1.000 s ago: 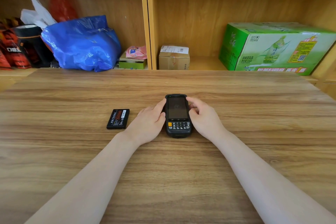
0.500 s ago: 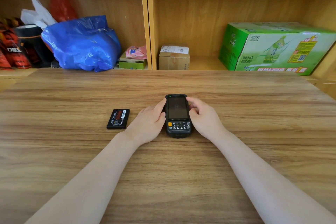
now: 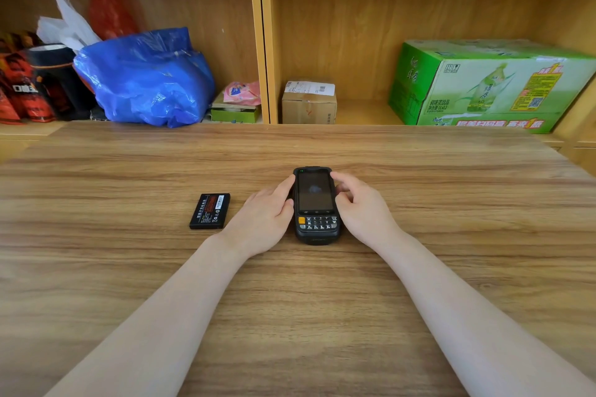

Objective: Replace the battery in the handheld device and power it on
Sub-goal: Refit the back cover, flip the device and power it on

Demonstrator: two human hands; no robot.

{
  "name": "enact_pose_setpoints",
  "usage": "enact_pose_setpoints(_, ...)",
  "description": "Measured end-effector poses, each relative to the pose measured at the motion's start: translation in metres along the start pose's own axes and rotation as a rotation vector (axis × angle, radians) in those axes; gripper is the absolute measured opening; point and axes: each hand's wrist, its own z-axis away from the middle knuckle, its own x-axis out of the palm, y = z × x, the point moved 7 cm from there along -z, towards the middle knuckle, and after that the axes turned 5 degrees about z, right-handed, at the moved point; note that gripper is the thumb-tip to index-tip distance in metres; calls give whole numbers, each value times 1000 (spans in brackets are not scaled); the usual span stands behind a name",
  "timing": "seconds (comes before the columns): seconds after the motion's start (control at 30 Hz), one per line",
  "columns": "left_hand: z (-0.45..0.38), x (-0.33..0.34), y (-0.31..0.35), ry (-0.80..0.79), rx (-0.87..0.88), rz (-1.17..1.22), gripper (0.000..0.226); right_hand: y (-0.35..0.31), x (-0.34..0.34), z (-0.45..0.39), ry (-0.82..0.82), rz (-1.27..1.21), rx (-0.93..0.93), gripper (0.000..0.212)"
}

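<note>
— Nothing has moved since the earlier frame, only the handheld device (image 3: 316, 205) shows a faint glow on its screen now.
— And the hands?
— Left hand (image 3: 263, 222) and right hand (image 3: 362, 211) curl loosely against its sides, mid-frame on the table (image 3: 129, 267).
— The battery (image 3: 210, 211)?
— Flat, left of centre, untouched.

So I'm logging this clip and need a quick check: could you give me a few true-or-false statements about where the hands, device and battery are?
1. The black handheld device lies face up on the wooden table. True.
2. The flat black battery rests on the device's keypad. False: it lies on the table, left of the left hand.
3. Both hands flank the device. True; the right hand is at its right edge.
4. The green carton sits on the table. False: it is on the shelf behind.
</note>
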Motion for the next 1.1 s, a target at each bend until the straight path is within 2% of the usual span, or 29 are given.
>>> enact_pose_setpoints(1.1,0,0,1,-5,-6,-30,53,-2,-1,2,-3,10,4,48)
